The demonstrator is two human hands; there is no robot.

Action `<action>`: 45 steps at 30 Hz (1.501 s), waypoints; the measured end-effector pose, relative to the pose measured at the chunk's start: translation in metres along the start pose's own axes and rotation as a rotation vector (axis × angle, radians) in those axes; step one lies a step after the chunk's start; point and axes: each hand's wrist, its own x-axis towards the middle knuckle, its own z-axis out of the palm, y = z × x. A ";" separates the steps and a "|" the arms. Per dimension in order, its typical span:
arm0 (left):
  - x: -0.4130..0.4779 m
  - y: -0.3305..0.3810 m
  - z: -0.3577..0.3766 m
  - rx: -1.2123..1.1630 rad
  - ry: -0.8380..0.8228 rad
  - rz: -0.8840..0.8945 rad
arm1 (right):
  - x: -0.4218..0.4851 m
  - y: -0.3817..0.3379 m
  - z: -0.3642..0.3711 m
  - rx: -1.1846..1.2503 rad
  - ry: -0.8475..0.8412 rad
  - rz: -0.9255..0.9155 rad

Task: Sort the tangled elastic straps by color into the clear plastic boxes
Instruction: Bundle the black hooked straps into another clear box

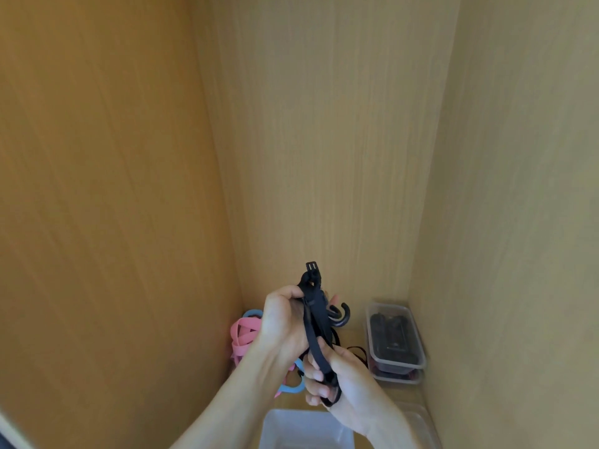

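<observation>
Wood panels enclose the shelf bearing stacked clear boxes.

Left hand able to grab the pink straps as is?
Probably not yet: the left hand grips the black straps. The pink straps lie just past it, with nothing between.

I am looking at a pale wooden back panel, its fine grain running straight down the middle of my view. A warmer, orange-brown left side panel is meeting it at one corner and a lighter right side panel at the other. Only a small patch of the wooden floor is showing down between them.
</observation>
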 end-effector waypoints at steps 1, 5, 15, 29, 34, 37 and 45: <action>-0.002 0.000 0.000 -0.026 -0.020 -0.033 | -0.002 -0.002 -0.003 -0.041 -0.026 0.006; -0.009 0.006 0.001 0.127 -0.092 -0.200 | -0.008 -0.021 -0.017 -0.357 -0.032 0.024; -0.011 0.009 -0.003 0.603 -0.210 -0.230 | -0.003 -0.036 -0.027 -0.506 0.041 -0.018; -0.022 -0.015 -0.017 0.840 -0.049 -0.096 | -0.005 -0.031 -0.040 -0.745 0.438 -0.070; -0.018 -0.036 -0.019 0.912 0.065 0.057 | -0.001 -0.026 -0.035 -0.850 0.581 -0.168; -0.010 -0.043 -0.030 0.962 0.104 0.115 | -0.001 -0.024 -0.030 -0.977 0.583 -0.226; 0.007 -0.054 -0.035 0.611 0.374 0.189 | -0.011 0.006 -0.011 -1.087 0.391 -0.389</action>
